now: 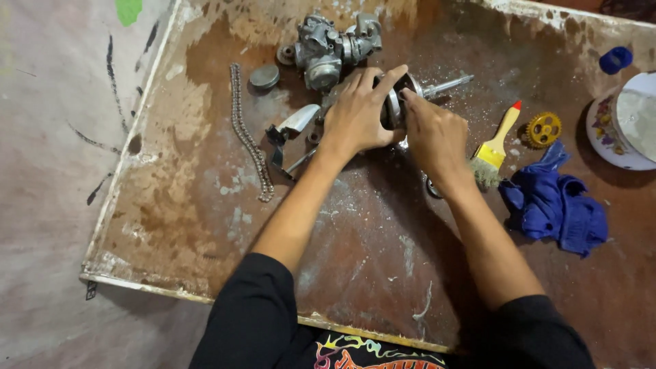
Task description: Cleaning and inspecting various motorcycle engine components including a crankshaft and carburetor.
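Both hands meet on a round metal engine part with a shaft (437,87) that sticks out to the right, lying on a stained brown board (205,225). My left hand (357,115) covers the part's left side with fingers curled over its top. My right hand (432,133) grips its right side, fingertips on the rim. Most of the part is hidden under the hands.
A grey metal engine assembly (328,44) and a round cap (264,76) lie behind. A chain (247,137) and a bracket piece (290,133) lie left. A yellow-handled brush (495,147), gold gear (544,129), blue rag (557,201), patterned plate (601,130) and blue cap (616,59) are right.
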